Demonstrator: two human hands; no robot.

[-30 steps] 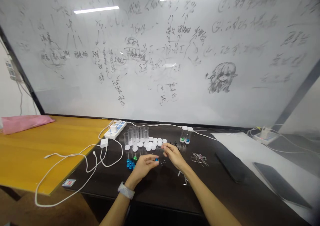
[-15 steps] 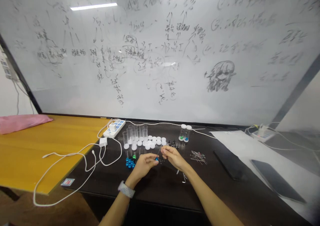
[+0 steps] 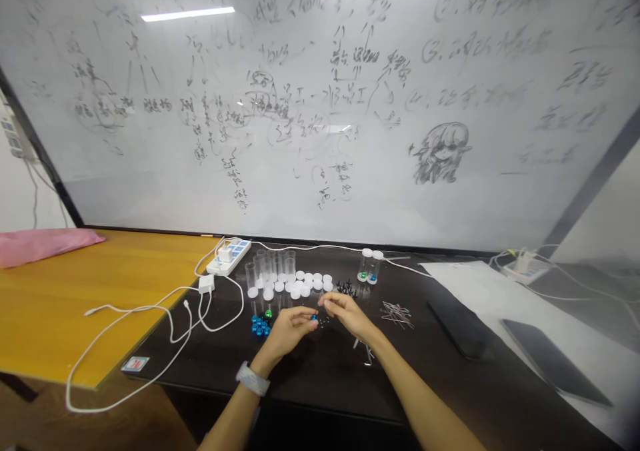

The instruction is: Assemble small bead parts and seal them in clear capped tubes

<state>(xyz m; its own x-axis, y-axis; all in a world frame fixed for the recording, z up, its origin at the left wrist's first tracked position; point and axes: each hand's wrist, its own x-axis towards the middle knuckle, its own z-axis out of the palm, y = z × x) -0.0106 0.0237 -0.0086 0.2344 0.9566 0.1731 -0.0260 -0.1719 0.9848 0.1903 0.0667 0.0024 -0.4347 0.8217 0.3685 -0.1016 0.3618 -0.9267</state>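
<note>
At the far left, the pink cloth (image 3: 50, 240) lies on the yellow counter (image 3: 150, 291), with white cables (image 3: 175, 342) looping from there onto the dark counter (image 3: 320, 384), where the power strip (image 3: 237, 258) sits. A cluster of blue balls (image 3: 260, 327) lies there beside one green ball (image 3: 269, 314); behind them stand clear tubes (image 3: 273, 264), with white caps (image 3: 313, 282) to their right. All these lie as they did half a second ago.

The left hand (image 3: 295, 323) keeps its pinch, thumb and fingers nearly closed on a single blue ball (image 3: 314, 318) held above the dark counter. The right hand (image 3: 345, 311), thumb and forefinger pressed together on a thin pin (image 3: 317, 308), has come a little lower and nearer the ball; less of the pin shows between them than half a second ago. Whether its tip is inside the ball is too small to tell.

Just behind the right hand are black pieces (image 3: 346, 288), which it partly covered a second ago. Farther right stand two capped tubes (image 3: 370, 264), then loose pins (image 3: 397, 314).
</note>
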